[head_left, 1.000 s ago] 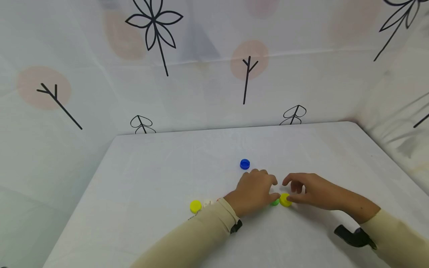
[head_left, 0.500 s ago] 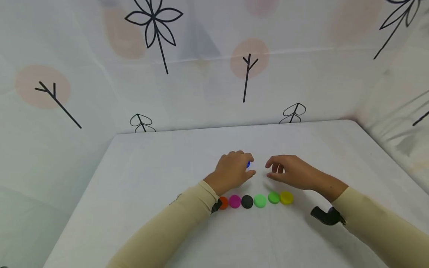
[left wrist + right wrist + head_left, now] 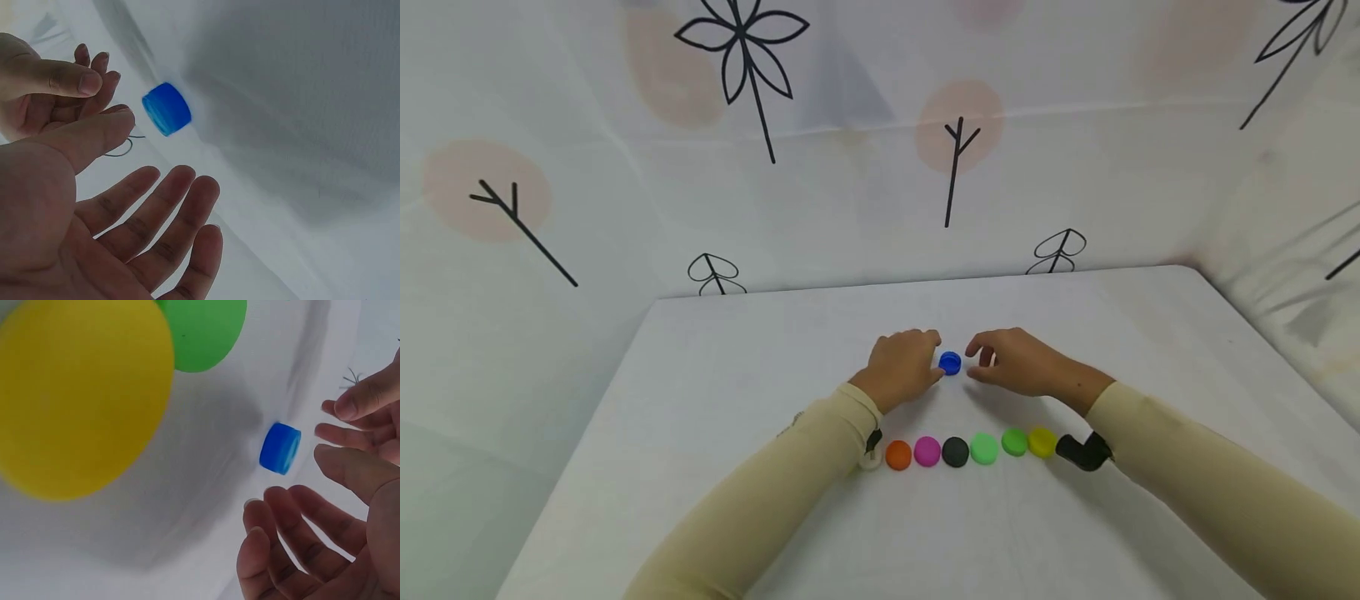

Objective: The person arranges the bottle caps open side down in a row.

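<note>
A blue bottle cap (image 3: 950, 363) lies on the white table with its hollow side up. My left hand (image 3: 901, 365) hovers just left of it, fingers loosely bent and holding nothing. On the cap's other side is my right hand (image 3: 1017, 360), its thumb and fingers apart around bare air. Both wrist views show the blue cap (image 3: 167, 109) beyond the fingertips, with a gap between it and the fingers. Nearer me runs a row of caps: orange (image 3: 898, 455), magenta, black (image 3: 955, 452), mint green, green and yellow (image 3: 1042, 442).
A white cap (image 3: 871, 457) and a sliver of a yellow one are partly hidden by the left sleeve (image 3: 775, 500). The right wrist's black strap (image 3: 1084, 452) is beside the yellow cap. Behind the table (image 3: 760, 333) hangs a patterned cloth (image 3: 850, 200).
Both hands have moved from the row of caps out to the blue cap, and the right hand has shifted leftward. The row is uncovered; the blue cap stays in place.
</note>
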The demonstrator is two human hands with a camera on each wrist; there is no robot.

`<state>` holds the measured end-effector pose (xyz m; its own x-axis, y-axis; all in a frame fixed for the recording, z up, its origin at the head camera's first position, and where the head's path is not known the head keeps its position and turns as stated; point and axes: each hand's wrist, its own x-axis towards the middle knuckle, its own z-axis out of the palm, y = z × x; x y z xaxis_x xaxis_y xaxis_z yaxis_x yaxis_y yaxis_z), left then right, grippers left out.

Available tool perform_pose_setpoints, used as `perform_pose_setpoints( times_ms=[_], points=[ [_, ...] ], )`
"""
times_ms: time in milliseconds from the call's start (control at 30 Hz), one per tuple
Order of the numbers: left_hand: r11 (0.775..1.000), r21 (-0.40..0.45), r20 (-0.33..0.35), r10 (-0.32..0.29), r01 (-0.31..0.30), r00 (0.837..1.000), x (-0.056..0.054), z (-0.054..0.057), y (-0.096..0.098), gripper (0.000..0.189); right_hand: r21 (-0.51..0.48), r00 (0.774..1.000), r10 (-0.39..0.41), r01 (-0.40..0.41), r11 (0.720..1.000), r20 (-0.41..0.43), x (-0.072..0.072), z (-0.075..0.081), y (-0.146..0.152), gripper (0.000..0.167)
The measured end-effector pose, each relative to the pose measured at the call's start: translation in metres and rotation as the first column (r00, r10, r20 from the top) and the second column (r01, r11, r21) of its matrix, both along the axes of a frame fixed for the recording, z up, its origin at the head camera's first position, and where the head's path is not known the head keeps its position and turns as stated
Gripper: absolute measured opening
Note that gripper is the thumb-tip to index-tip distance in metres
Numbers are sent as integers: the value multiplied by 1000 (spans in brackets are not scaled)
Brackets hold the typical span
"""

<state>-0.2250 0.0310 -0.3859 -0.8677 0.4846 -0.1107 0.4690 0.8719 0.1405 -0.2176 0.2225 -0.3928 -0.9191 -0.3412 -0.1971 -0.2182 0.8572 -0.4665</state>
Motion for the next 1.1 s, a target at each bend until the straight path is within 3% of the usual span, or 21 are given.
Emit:
perform_pose_setpoints(
  times_ms=[367,833,1100],
  points=[
    [1000,-2,56,25,-25,998,-15,-6,3,42,15,999,-29,29,999,38,-16,-10,-11,40],
    [999,-32,48,11,-10,999,-20,-11,11,37,18,1000,-13,13,1000,0,-23,-16,-17,35],
    [999,-40,38,-2,3,999,-22,-12,11,25,18,1000,-5,5,1000,2,-28,-16,-18,33]
  ],
)
